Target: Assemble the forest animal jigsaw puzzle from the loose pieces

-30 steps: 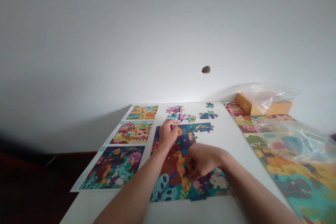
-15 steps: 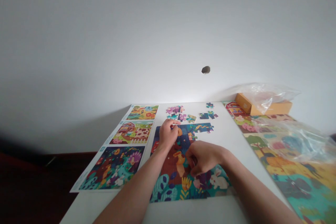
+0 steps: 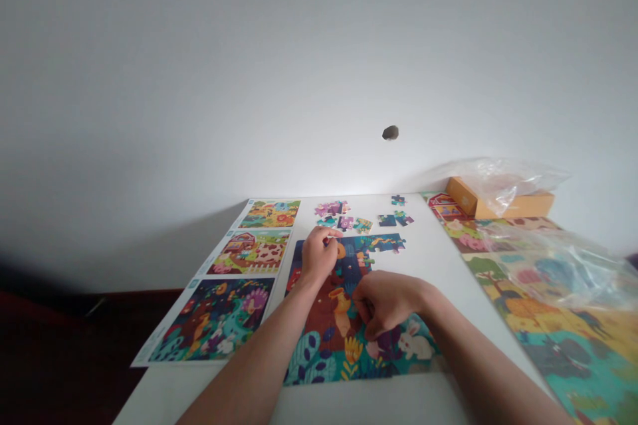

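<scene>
A partly assembled jigsaw puzzle (image 3: 326, 309) lies on the white table, with a dark forest scene of a fox-like animal and a white rabbit. My left hand (image 3: 320, 254) rests on its upper left part, fingers curled and the index finger pointing right along the top edge. Over the middle right of the puzzle, my right hand (image 3: 385, 302) is closed with its fingertips turned down against the picture. Whatever either hand may hold is hidden beneath the fingers. Past the puzzle's top edge lie loose pink and teal pieces (image 3: 345, 222) and several dark blue pieces (image 3: 387, 220).
At left lies a reference sheet (image 3: 209, 272) with three printed pictures. To the right are finished-looking puzzles (image 3: 503, 285), partly covered by clear plastic (image 3: 573, 279). An orange box (image 3: 528, 204) under a plastic bag (image 3: 503, 179) stands by the wall (image 3: 249, 80).
My right hand has shifted very slightly down over the puzzle, staying closed. My left hand and the loose pieces remain where they were.
</scene>
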The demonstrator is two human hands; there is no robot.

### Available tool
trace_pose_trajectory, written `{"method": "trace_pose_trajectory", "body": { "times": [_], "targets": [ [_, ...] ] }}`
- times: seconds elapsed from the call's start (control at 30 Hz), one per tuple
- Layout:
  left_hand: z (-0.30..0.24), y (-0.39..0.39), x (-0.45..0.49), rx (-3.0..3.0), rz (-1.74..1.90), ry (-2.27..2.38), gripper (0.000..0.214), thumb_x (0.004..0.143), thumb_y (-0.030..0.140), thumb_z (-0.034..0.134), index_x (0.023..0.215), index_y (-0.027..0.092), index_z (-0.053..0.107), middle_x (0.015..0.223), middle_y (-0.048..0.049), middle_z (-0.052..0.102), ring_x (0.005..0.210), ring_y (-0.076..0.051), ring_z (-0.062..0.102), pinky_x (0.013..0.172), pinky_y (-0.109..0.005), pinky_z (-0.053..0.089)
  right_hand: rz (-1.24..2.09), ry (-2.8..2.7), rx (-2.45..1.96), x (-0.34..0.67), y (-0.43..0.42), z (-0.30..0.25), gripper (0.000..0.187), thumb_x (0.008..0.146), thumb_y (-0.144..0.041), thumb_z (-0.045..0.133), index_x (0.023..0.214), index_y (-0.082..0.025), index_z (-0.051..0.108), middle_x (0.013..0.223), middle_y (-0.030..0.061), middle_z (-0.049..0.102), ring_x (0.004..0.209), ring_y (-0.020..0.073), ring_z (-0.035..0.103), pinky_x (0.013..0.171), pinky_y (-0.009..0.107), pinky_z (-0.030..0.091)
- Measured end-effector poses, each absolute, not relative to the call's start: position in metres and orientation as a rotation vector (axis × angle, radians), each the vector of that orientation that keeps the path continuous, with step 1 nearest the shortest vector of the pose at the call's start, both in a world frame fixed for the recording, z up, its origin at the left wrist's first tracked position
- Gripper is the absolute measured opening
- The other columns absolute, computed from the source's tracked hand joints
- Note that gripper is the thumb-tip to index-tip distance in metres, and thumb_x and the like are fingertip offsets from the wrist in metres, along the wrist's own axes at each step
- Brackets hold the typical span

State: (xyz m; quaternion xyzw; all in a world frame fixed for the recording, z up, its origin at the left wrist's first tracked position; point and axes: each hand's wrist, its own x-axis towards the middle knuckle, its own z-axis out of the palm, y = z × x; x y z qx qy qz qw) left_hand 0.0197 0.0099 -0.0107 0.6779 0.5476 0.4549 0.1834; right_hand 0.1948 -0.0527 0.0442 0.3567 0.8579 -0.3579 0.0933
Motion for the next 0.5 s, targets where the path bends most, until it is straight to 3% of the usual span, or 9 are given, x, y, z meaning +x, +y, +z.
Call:
{"method": "trace_pose_trajectory", "body": {
  "times": [0.5],
  "targets": [
    [-0.0101,0.0090,0.0193,1.907,1.298,1.531,0.028,0.073,0.004,0.047,0.077,0.019,0.070,0.087,-0.0025,0.070,0.088,-0.018,0.064,0.080,-0.028,0.048,-1.089,2.504,1.106,0.2040,-0.0497,0.0481,0.021,0.059,-0.030,0.072,0.076,-0.017,0.068,0.063,-0.0050,0.061,0.053,0.0095,0.052,0.045,0.018,0.032]
  ]
}}
